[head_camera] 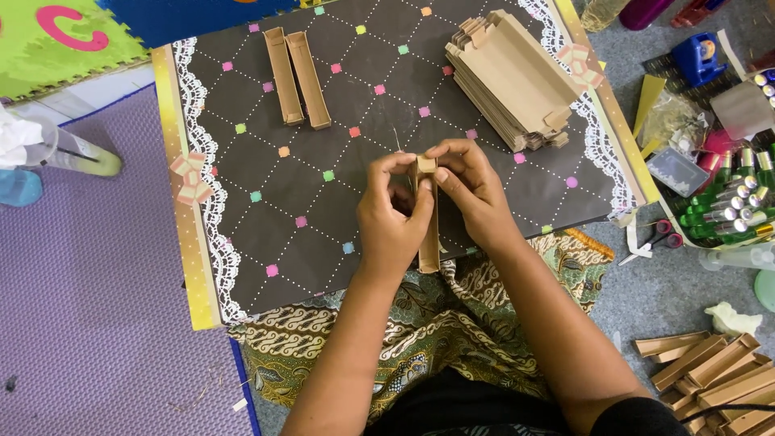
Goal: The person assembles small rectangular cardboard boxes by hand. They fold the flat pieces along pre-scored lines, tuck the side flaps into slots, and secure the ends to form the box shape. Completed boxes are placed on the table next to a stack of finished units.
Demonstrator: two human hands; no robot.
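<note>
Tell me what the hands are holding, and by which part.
Both hands hold one narrow brown cardboard box at its far end. The left hand and the right hand pinch that end's flap between thumbs and fingers; the near end hangs free.

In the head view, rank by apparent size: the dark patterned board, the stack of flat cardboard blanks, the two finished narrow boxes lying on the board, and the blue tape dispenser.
1. Dark patterned board, by far the largest.
2. Stack of flat cardboard blanks.
3. Two finished narrow boxes, taken together.
4. Blue tape dispenser, the smallest.
</note>
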